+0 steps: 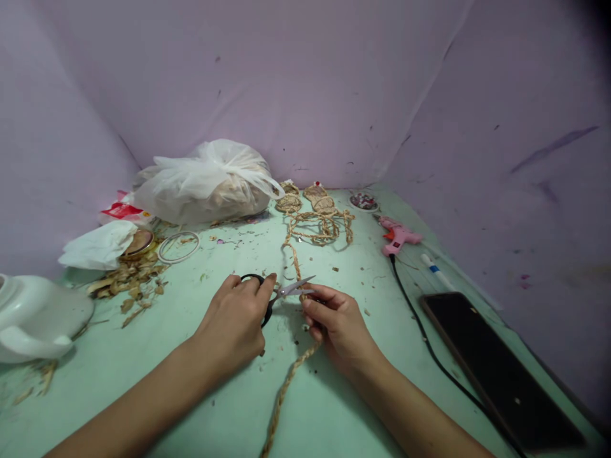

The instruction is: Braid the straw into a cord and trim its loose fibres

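Observation:
My left hand (241,315) is closed on a pair of scissors (289,290) with black handles, its blades parted and pointing right. Between and beside the blades runs a braided straw rope (294,372). Just below the blade tips, my right hand (337,318) pinches the rope between thumb and fingers. One length of rope hangs down toward the near edge of the view. The other length leads away to a loose coil (319,228) on the green tabletop (238,407). Whether the blades touch the rope is hard to tell.
At the back stand small woven straw pieces (321,198) and a dish of beads (363,202). A pink glue gun (398,235), its black cord (420,321), a marker (436,270) and a phone (499,369) lie right. A plastic bag (205,187), straw scraps (131,280) and a white jug (41,315) are left.

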Demonstrator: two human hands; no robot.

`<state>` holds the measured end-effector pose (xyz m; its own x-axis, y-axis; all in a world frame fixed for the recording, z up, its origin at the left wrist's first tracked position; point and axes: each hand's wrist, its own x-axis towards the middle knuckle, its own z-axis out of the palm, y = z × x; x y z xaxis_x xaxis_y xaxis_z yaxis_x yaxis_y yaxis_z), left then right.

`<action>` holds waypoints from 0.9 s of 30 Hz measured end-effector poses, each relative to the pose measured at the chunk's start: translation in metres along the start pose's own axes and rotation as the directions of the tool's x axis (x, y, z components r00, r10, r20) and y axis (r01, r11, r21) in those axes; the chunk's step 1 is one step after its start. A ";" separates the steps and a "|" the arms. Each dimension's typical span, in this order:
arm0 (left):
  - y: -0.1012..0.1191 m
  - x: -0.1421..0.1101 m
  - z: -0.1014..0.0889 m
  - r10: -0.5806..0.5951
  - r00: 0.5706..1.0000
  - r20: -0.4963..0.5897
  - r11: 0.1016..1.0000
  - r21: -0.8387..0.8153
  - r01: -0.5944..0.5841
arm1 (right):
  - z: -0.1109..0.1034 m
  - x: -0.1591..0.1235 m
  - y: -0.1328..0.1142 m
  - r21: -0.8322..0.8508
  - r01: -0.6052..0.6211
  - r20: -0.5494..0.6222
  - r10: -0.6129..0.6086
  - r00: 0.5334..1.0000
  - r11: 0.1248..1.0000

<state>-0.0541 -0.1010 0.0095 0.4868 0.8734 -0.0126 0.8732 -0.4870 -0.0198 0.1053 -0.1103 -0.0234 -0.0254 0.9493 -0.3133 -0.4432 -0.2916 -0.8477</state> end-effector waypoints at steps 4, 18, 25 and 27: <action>0.002 0.000 0.000 -0.010 0.999 0.034 1.000 0.003 0.010 | 0.000 0.000 0.000 -0.009 -0.013 0.002 0.013 1.000 1.000; -0.014 0.001 -0.009 -0.245 0.964 -0.108 0.951 -0.222 0.216 | -0.001 -0.001 -0.008 0.015 -0.050 -0.054 0.051 0.997 0.999; -0.007 0.001 -0.008 -0.194 0.976 -0.098 0.967 -0.190 0.173 | -0.002 0.004 -0.002 -0.039 0.057 -0.133 -0.062 0.989 0.998; -0.007 0.001 -0.006 -0.186 0.978 -0.098 0.968 -0.190 0.165 | -0.003 0.005 -0.001 -0.011 0.032 -0.107 -0.033 0.994 0.999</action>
<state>-0.0600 -0.0967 0.0160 0.3157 0.9447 0.0890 0.9299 -0.3267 0.1692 0.1081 -0.1058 -0.0255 0.0853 0.9404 -0.3292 -0.4342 -0.2623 -0.8618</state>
